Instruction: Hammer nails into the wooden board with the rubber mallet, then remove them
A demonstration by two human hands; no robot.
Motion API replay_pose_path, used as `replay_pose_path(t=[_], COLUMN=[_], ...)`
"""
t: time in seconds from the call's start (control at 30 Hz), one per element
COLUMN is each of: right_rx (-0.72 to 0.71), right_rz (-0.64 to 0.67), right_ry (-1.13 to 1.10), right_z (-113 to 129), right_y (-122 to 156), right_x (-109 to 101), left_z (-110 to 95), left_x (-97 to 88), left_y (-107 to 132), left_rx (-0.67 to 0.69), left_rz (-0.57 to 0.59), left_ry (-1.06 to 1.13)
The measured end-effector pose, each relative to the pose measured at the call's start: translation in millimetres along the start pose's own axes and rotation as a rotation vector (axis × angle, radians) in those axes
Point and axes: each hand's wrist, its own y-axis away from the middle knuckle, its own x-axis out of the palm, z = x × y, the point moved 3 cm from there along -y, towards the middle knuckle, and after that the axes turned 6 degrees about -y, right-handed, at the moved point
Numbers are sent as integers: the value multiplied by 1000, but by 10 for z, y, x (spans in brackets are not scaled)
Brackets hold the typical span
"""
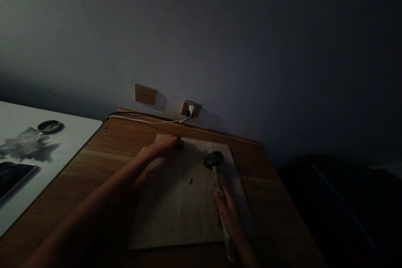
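My right hand (230, 213) is wrapped round the light handle of a mallet (214, 159), whose dark, rounded head is over the right part of a pale flat board (176, 213). My left hand (169, 144) reaches to the board's far left edge. Its fingers are curled together, and in the dim light I cannot make out what, if anything, is in them. Between the two hands, near the middle of the board, a small grey pointed thing (190, 181) sits apart from both; it looks like a screw or nail.
The board lies on a wooden table (103, 146) against a wall. A white plug (191, 109) sits in a socket, its cable (144, 121) running left along the table's back. On a white surface (78, 127) are a dark round item (50, 126), crumpled plastic (28, 144) and a tablet-like slab (14, 178).
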Motion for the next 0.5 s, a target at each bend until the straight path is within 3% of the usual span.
replay_pose_path(t=[0.13,0.33,0.5], right_rx=[7,-18,-23], right_rz=[-3,37,10], right_ry=[2,-2,21], right_z=[-7,-13,-59], right_y=[5,4,-4], right_x=[-4,-4,-31], left_z=[78,142,191], left_x=[19,63,68], left_y=[5,14,50], left_rx=[-73,-49,-112], left_rz=[-50,-62,-62], left_ry=[74,161,207])
